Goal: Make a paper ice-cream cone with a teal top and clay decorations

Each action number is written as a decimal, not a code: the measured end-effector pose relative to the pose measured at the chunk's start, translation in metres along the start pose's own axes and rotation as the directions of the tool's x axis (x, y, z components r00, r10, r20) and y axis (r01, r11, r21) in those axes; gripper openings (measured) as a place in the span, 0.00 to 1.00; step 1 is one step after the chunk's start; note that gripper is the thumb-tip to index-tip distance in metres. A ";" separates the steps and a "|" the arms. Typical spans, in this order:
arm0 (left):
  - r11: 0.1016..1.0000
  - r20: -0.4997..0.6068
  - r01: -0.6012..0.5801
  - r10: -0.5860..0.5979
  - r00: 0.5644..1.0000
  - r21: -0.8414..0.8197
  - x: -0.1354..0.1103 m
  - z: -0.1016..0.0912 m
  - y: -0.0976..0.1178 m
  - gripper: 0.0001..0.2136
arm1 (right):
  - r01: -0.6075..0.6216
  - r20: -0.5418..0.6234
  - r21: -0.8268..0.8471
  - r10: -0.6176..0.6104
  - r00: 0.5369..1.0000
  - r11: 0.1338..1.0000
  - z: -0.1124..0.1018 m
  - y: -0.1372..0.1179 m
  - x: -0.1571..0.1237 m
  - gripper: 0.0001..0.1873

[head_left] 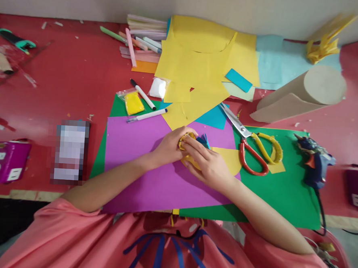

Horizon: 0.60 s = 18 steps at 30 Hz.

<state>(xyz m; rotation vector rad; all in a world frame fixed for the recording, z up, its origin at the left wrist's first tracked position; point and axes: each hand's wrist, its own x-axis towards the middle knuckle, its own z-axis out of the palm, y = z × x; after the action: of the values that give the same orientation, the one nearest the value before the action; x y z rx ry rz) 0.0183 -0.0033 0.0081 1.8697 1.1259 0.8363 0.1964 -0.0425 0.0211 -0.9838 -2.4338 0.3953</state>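
Note:
Over the purple sheet [134, 167], my left hand [172, 145] is closed around a small rounded yellow paper piece [183, 141] with dark lines on it. The fingers of my right hand [210, 163] press on the same piece from the other side. Fringed blue paper [204, 140] sticks out just behind the right fingers; whether it is joined to the yellow piece I cannot tell. Under and beside my right hand lies a flat yellow paper cutout [227, 159]. Scissors [246, 136] with one red and one yellow handle rest open to the right.
A glue gun [315, 162] lies on the green sheet [284, 201], its cord trailing off the front. Behind are yellow sheets [200, 34], a paper roll [296, 94], two pens [148, 115] and a yellow clay packet [134, 103]. A blurred-out phone-like object [70, 151] sits left.

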 end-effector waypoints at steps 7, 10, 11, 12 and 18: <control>0.976 0.001 -0.142 0.144 0.990 -0.163 0.005 -0.002 -0.001 0.05 | 0.054 -0.079 0.103 -0.046 0.996 0.993 -0.002 0.000 -0.001 0.21; 0.989 0.028 -0.093 0.097 0.995 -0.118 0.004 -0.004 -0.001 0.05 | 0.040 -0.124 0.039 -0.035 0.992 0.998 0.001 -0.004 0.000 0.17; 0.992 0.031 -0.083 0.086 0.996 -0.096 0.003 -0.005 0.000 0.05 | 0.043 -0.128 0.018 -0.041 0.991 0.999 0.001 -0.004 0.000 0.17; 0.994 0.028 -0.080 0.083 0.996 -0.074 0.002 -0.006 0.000 0.05 | 0.048 -0.126 0.002 -0.048 0.991 0.999 0.000 -0.005 0.000 0.16; 0.991 -0.009 -0.120 0.121 0.993 0.055 -0.002 -0.005 0.001 0.05 | 0.041 -0.072 -0.098 -0.048 0.996 0.994 -0.006 -0.007 0.000 0.15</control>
<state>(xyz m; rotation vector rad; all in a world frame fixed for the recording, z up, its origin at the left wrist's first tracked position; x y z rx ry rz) 0.0136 -0.0039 0.0114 1.9960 1.0605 0.8935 0.1956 -0.0470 0.0288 -0.9646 -2.4222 0.2235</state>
